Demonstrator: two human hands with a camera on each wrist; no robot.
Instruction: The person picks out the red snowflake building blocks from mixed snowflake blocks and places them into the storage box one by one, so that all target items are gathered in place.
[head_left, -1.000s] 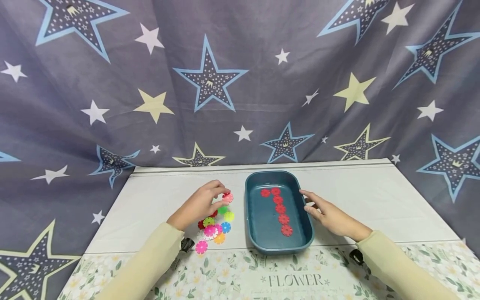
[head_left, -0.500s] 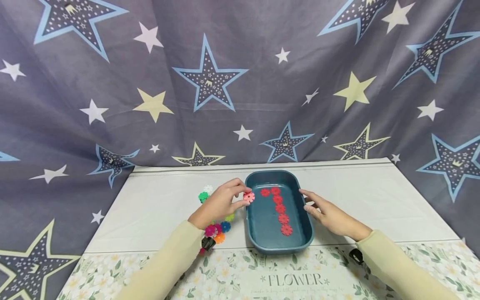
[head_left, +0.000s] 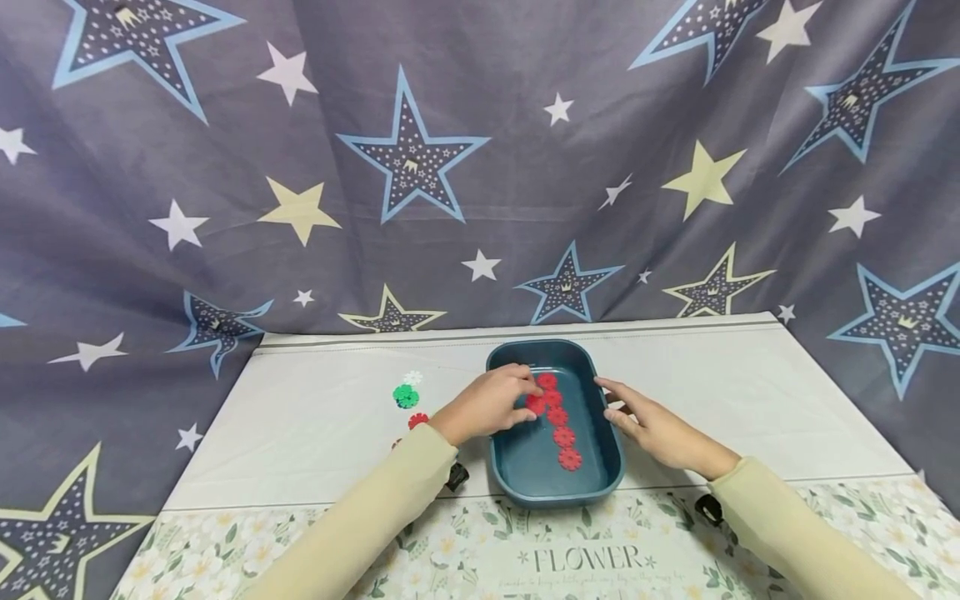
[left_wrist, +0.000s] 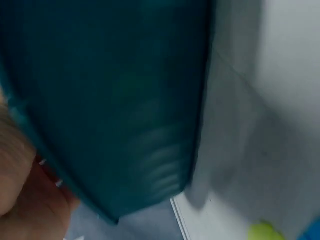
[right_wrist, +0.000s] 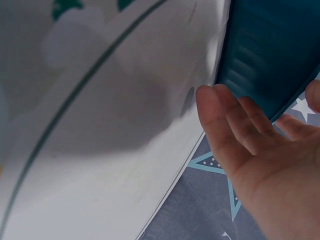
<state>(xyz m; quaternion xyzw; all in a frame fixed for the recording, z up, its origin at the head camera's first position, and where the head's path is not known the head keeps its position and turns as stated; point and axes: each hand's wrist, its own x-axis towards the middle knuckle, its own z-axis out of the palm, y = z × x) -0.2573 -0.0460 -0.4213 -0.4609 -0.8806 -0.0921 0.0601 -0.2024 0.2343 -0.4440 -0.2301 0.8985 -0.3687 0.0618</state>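
My left hand point(head_left: 491, 404) reaches over the left rim into a dark teal plastic bin point(head_left: 517, 483), and its thumb and fingers pinch a red snowflake building disc point(head_left: 536, 404). Beside that disc, several red snowflake discs point(head_left: 563, 437) form a line down the bin's floor. My right hand point(head_left: 663, 425) lies along the bin's right side, fingers extended at the outer wall and rim. In the right wrist view the fingertips point(right_wrist: 207, 100) show against the bin's wall point(right_wrist: 255, 65). The bin's wall point(left_wrist: 125, 100) covers most of the left wrist view and hides the fingertips.
Left of the bin, green discs point(head_left: 406, 396), a white disc point(head_left: 413, 378) and a red disc point(head_left: 417, 420) lie on the white table cover point(head_left: 315, 433). The left forearm hides others nearby. A star-patterned curtain point(head_left: 450, 167) hangs behind the table.
My left hand has moved right from the loose pile, carrying the red disc over the rim and into the bin. The right hand has stayed at the bin's right side.
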